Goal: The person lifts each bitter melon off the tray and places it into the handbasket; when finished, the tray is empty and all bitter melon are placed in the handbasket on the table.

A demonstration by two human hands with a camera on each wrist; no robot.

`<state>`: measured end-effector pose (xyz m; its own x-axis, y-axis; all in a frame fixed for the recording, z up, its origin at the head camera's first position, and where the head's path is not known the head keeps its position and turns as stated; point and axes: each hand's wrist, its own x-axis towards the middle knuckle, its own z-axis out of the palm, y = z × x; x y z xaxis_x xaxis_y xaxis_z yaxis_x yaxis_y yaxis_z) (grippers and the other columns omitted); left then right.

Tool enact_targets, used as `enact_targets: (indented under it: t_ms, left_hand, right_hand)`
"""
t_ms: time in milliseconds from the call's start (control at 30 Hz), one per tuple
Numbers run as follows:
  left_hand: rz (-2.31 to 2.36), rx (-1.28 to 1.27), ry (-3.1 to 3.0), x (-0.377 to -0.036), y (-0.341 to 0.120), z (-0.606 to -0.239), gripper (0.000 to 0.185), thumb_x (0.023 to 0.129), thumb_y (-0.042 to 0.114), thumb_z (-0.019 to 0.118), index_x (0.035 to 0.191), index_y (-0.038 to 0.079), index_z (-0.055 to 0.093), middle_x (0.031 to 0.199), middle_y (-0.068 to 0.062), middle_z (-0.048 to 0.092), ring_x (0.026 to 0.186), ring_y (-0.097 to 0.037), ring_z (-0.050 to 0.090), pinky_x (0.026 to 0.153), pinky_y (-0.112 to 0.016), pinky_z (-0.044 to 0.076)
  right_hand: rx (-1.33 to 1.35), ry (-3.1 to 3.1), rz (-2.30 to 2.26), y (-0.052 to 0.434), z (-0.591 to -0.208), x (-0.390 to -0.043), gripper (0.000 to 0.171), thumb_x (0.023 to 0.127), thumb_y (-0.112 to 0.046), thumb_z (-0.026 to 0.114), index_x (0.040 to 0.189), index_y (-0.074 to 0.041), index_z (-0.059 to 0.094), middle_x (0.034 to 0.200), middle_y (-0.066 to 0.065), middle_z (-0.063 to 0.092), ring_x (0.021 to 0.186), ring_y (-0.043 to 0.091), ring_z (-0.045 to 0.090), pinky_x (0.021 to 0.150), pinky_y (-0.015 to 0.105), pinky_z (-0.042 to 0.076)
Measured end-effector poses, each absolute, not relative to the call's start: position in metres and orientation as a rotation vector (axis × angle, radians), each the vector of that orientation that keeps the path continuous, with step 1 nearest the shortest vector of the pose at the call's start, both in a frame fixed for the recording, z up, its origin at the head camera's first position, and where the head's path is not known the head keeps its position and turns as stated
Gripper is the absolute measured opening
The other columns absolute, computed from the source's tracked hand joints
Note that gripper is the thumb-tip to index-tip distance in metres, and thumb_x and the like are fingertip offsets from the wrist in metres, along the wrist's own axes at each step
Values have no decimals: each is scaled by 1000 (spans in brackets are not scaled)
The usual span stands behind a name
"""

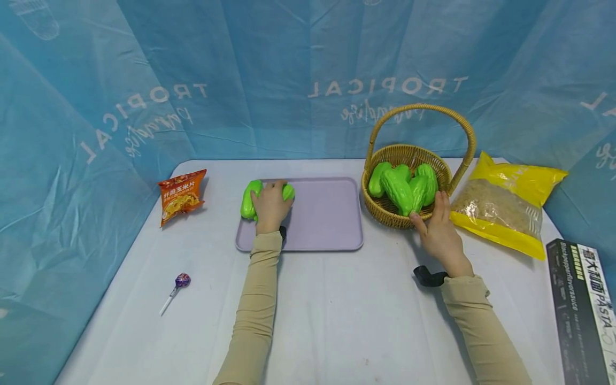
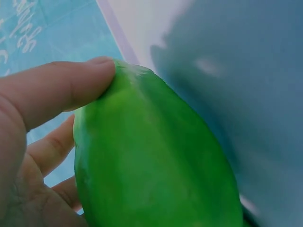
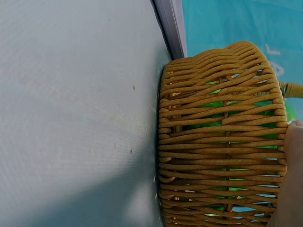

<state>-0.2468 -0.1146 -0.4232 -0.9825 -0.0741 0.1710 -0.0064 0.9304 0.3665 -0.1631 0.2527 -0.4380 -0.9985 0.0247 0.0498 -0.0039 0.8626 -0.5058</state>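
My left hand (image 1: 272, 207) is over the left end of a lavender tray (image 1: 327, 214), gripping a green ridged fruit (image 2: 151, 156). The left wrist view shows the thumb pressed on its top end and fingers along its far side. Another green fruit (image 1: 249, 201) lies just left of this hand, on the tray. My right hand (image 1: 441, 235) rests on the near right rim of a wicker basket (image 1: 387, 216), fingers extended and thumb spread. Several similar green fruits (image 1: 399, 190) are inside the basket. In the right wrist view, part of the hand touches the rim of the woven basket (image 3: 222, 142).
The basket's tall arched handle (image 1: 423, 107) stands upright. Right of it lies a yellow bag (image 1: 505, 200), with a black pasta box (image 1: 577, 305) nearer. At left are an orange snack packet (image 1: 182, 197) and a lollipop (image 1: 182, 280). Blue curtains (image 1: 298, 80) border the white table.
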Motion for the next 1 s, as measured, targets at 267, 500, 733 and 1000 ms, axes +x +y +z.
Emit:
enact_targets:
  t_ms: [267,500,733,1000]
  left_hand:
    - [-586,49,-2902,-245,-114,-417,47,89,22,68,134,14,57,131,-17,60,117,-38,59,108,-66,30]
    - [-620,20,-2887,-243,-114,-411,48,89,21,68,135,16,56,129,-16,60,114,-37,60,94,-58,45]
    - [-630,-84,-2841,-244,-110,-399,46,90,20,69,134,15,57,125,-18,62,104,-38,64,82,-54,54]
    - [-651,-168,-2815,-248,-101,-380,47,89,19,70,134,13,57,125,-18,62,103,-37,64,81,-51,55]
  right_hand:
    - [-15,-2973,815,253,-438,-162,89,100,-59,24,152,4,-11,159,27,-10,116,64,42,81,67,45]
    - [-9,-2972,812,253,-438,-163,88,101,-58,23,152,5,-12,159,28,-10,115,64,41,81,68,45]
    - [-4,-2979,821,252,-439,-163,88,101,-58,23,152,5,-12,159,28,-11,113,65,42,80,67,45]
    - [-15,-2974,819,253,-439,-162,88,100,-59,23,152,4,-12,159,27,-11,113,64,44,79,67,45]
